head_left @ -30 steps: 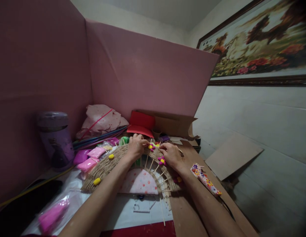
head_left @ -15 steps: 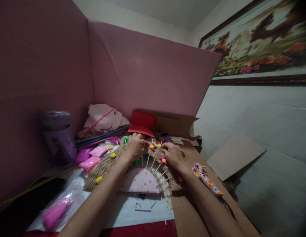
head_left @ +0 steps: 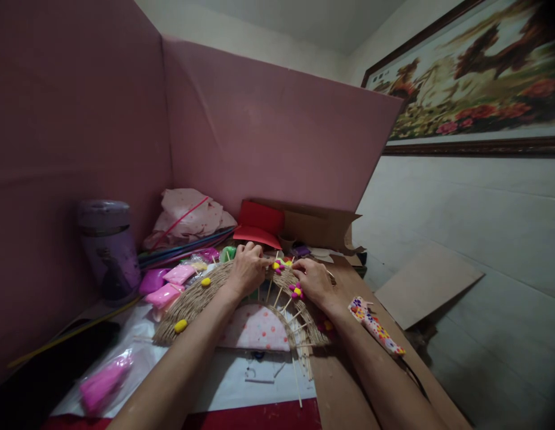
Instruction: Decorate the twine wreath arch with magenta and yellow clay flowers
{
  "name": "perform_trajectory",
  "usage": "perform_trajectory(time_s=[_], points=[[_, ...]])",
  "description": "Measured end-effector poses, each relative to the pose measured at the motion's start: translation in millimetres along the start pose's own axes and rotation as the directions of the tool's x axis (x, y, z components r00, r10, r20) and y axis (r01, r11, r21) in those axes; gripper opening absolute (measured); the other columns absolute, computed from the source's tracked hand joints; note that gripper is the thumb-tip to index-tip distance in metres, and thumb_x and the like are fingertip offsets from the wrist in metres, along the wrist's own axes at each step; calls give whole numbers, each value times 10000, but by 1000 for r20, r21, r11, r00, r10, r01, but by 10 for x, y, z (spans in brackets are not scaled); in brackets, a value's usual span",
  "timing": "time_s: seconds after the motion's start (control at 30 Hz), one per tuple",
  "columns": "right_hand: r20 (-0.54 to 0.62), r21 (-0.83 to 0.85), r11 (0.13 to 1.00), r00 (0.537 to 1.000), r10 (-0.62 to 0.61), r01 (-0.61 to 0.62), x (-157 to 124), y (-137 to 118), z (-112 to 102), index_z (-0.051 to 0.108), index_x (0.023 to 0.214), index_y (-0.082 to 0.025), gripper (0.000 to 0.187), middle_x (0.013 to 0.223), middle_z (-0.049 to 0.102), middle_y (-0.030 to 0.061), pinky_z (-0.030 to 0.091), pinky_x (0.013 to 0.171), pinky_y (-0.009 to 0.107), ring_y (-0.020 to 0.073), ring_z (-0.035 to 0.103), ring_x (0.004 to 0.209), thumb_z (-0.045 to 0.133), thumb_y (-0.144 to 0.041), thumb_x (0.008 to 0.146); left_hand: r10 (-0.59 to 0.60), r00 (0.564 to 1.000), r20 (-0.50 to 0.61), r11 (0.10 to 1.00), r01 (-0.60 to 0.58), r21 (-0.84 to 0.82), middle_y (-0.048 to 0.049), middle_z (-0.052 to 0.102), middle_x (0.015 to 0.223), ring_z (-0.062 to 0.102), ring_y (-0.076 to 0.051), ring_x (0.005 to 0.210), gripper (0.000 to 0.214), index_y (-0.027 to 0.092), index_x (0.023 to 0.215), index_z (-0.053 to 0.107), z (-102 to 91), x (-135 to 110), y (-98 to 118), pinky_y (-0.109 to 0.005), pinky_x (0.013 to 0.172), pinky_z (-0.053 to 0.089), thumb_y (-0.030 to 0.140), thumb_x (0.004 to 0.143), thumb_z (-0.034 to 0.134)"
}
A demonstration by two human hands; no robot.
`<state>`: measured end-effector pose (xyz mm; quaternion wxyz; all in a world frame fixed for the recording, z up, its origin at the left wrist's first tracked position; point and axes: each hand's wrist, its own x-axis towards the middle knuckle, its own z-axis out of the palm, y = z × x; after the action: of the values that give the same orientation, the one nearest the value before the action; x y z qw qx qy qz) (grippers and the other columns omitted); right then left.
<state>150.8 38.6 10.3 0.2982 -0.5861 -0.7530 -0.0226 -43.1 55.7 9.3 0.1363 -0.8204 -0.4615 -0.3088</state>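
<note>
- A woven arch of brown twine is laid in the middle of the work surface, over a white sheet at the left and some cardboard at the right.
- Its long axis is run from left to right; the crown is pointed to the far side, and both ends are turned toward the near side.
- Thin sticks are spread like spokes between the woven band and a half-round dotted cloth, which is set inside the curve with its straight edge near.
- The crown is framed by the two hands, and a purple flower with a yellow centre is seen between them.
- The left hand is placed over the far left part of the band; its fingers are bent, with one fingertip brought up against the flower's left side. Whether anything is gripped cannot be told.
- The right hand is placed over the far right part, thumb and forefinger drawn together just right of the flower; whether the band is pinched cannot be told.
- A second flower is seen just below the right fingers.
- Two yellow ovals are spaced along the left part, well apart from the fingertips.
</note>
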Motion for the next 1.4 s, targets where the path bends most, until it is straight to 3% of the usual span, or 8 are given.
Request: perform_trajectory(time_s=[0.17, 0.43, 0.63, 0.93, 1.23, 1.4], points=[[7, -5, 1000, 1000, 9, -8, -5, -4, -2, 706, 831, -210, 160, 885, 716, 38, 395, 713, 238, 159, 628, 803, 551, -188, 800, 27, 1000, 16, 1000, -27, 10, -73, 561, 795, 417, -230, 838, 272, 324, 819, 737, 0, -23, 18, -376, 711, 272, 173, 800, 511], [10, -10, 1000, 1000, 20, -20, 3, -9, 5, 709, 826, -208, 163, 871, 718, 38, 399, 723, 242, 160, 632, 795, 546, -215, 813, -11, 1000, -13, 1000, 11, 23, -75, 549, 783, 420, -239, 842, 303, 346, 942, 715, -17, -42, 1, -378, 720, 276, 194, 823, 481], [8, -7, 1000, 1000, 16, -16, -9, -30, -18, 708, 822, -199, 156, 872, 717, 41, 396, 696, 236, 157, 631, 790, 553, -204, 806, 83, 996, 11, 994, -84, 71, -85, 546, 774, 415, -243, 832, 266, 309, 890, 722, -44, -66, 22, -384, 716, 276, 215, 825, 481], [15, -8, 1000, 1000, 26, -26, -1, -29, -23, 710, 823, -206, 163, 877, 719, 38, 398, 715, 240, 162, 633, 802, 547, -211, 811, -131, 991, -17, 990, 131, 55, -74, 592, 864, 438, -238, 869, 283, 277, 949, 701, -46, -56, 36, -375, 727, 295, 169, 783, 498], [23, -10, 1000, 999, 27, -27, -2, -39, -38, 707, 831, -214, 162, 887, 718, 33, 396, 720, 241, 159, 633, 810, 547, -205, 808, -149, 988, 38, 989, 149, -10, -66, 572, 897, 429, -229, 894, 271, 285, 901, 716, -9, -46, 38, -370, 758, 309, 178, 797, 489], [17, -18, 1000, 1000, 24, -24, -1, -22, -20, 708, 842, -211, 162, 890, 717, 36, 394, 730, 247, 165, 631, 816, 550, -215, 808, -127, 992, 14, 992, 128, -4, -70, 563, 876, 426, -234, 882, 304, 302, 978, 696, -8, -56, 46, -372, 747, 303, 176, 807, 477]])
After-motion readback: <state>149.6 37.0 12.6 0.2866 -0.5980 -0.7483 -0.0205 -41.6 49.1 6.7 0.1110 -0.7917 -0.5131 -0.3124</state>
